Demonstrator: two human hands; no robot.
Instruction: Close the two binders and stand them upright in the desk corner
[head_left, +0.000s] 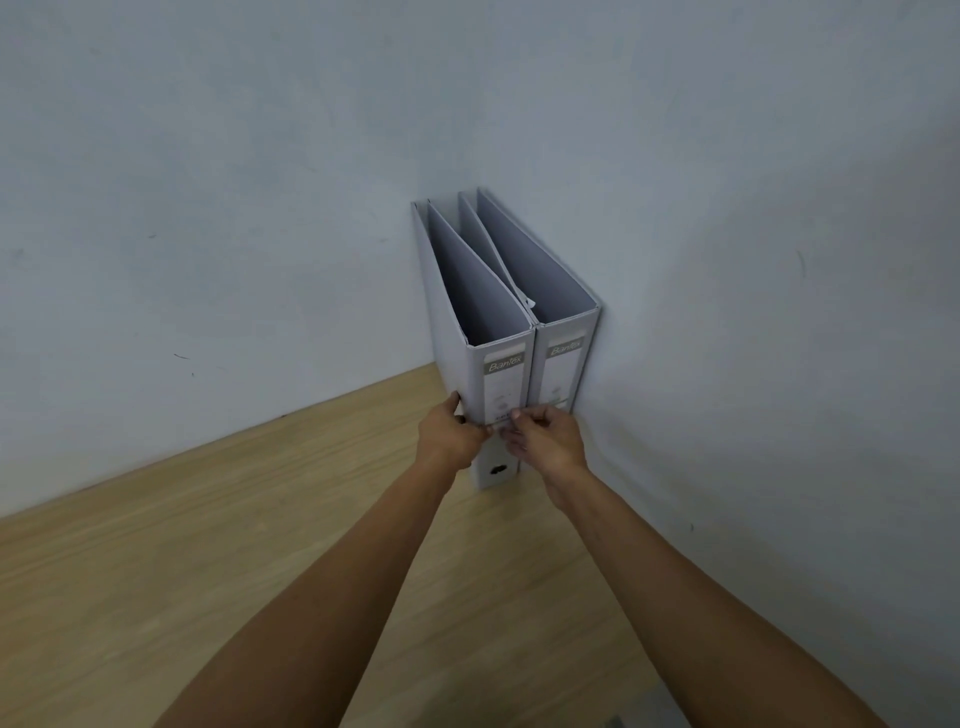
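Pale grey binders stand upright side by side on a light wooden tabletop (208, 561), pushed into the corner where two bluish-white walls (208, 156) meet. Left binder (470, 291): spine facing the viewer, its left cover exposed, a finger hole low on the spine. Right binder (563, 332): touching the left one along their shared covers, its far side against the right-hand wall. Both are closed, their tops showing the empty wedge between the covers. Each spine carries a label with a printed brand name near the top.

Left hand (451, 434): curled around the lower left edge of the left binder, the thumb (453, 402) up along the cover and the fingers lying on the spine, gripping it. Right hand (545, 436): set against the lower spines where the two binders meet, fingers (519, 423) bent and pressed to the front; whether it grips or only pushes cannot be told. Both bare forearms reach forward from the lower edge of the view, converging on the binders. The rest of the tabletop in front of the binders shows only wood grain.
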